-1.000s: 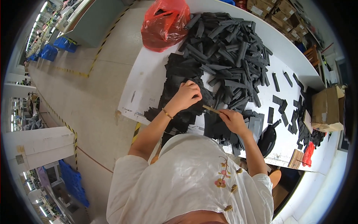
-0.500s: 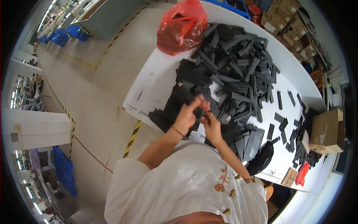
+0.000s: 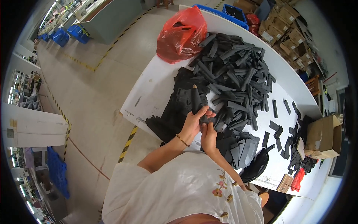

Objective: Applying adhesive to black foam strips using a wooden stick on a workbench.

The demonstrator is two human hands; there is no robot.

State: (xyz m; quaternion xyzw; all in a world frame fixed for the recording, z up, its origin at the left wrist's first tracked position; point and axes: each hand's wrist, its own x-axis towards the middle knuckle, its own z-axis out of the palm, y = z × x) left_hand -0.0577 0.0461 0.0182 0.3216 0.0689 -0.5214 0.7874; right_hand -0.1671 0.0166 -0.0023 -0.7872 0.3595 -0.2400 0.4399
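Note:
My left hand [image 3: 192, 123] is closed around a dark, tube-like black piece [image 3: 195, 99] with a small tan tip at its far end. It points away from me over the table. Just below it, my right hand [image 3: 209, 137] pinches the near end of the black material between thumb and fingers. Exactly how the tan-tipped part and the black material fit together is hidden by my fingers. Dark flat pieces [image 3: 175, 106] lie in a heap beside my left hand. Beyond my hands rises a large pile of folded black strips [image 3: 238, 74].
A red plastic bag [image 3: 181, 37] stands at the table's far left corner. Flat grey-black pieces [image 3: 242, 151] and a black pouch-like thing [image 3: 257, 164] lie to the right. An open cardboard box [image 3: 320, 138] sits farther right, near loose strips. A raised white edge [image 3: 278, 56] borders the table.
My hands have turned slightly, and the tan-tipped dark piece now points more upright and shows more clearly. The view has shifted a little. Both hands keep hold.

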